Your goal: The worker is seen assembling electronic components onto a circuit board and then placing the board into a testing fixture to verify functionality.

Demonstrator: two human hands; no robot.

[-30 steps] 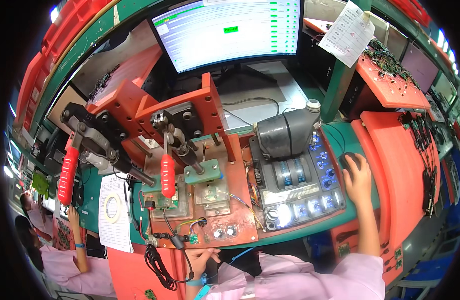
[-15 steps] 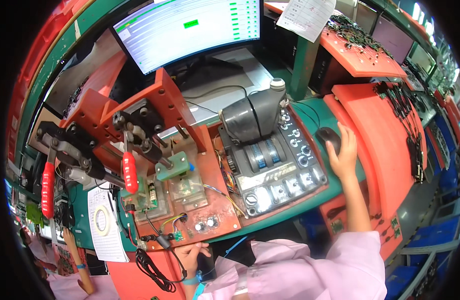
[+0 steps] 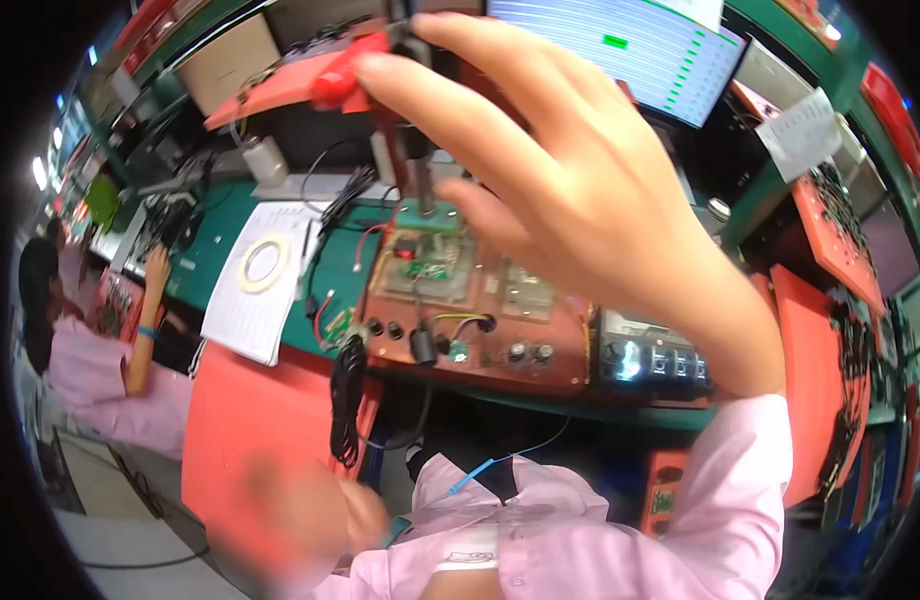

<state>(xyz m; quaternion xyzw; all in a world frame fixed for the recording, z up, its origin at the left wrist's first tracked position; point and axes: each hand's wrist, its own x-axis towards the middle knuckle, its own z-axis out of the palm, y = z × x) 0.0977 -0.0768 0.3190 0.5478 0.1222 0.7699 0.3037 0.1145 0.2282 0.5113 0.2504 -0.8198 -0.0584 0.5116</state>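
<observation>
My right hand (image 3: 600,190) is raised over the fixture, fingers spread. Its fingertips touch the red handle (image 3: 345,78) of a toggle clamp; the thumb is away from it. Below, the clamp's green pressing block (image 3: 430,217) sits over a small green circuit board (image 3: 427,270) in a clear nest on the red-brown fixture base (image 3: 490,375). My left hand (image 3: 290,515), smeared by motion, is low over the orange-red mat (image 3: 255,410), near a tied black cable (image 3: 347,400) hanging off the fixture's front edge. Whether it holds anything is not visible.
A paper sheet (image 3: 245,325) bears a tape roll (image 3: 263,262) left of the fixture. A controller panel (image 3: 660,360) is partly hidden behind my right forearm. A monitor (image 3: 620,60) stands behind. Another person (image 3: 110,380) works at the left; orange trays (image 3: 810,400) line the right.
My right hand has left the mouse and moved up-left to the red clamp handle. My left hand has moved left and down from the fixture's front edge. The view has swung left.
</observation>
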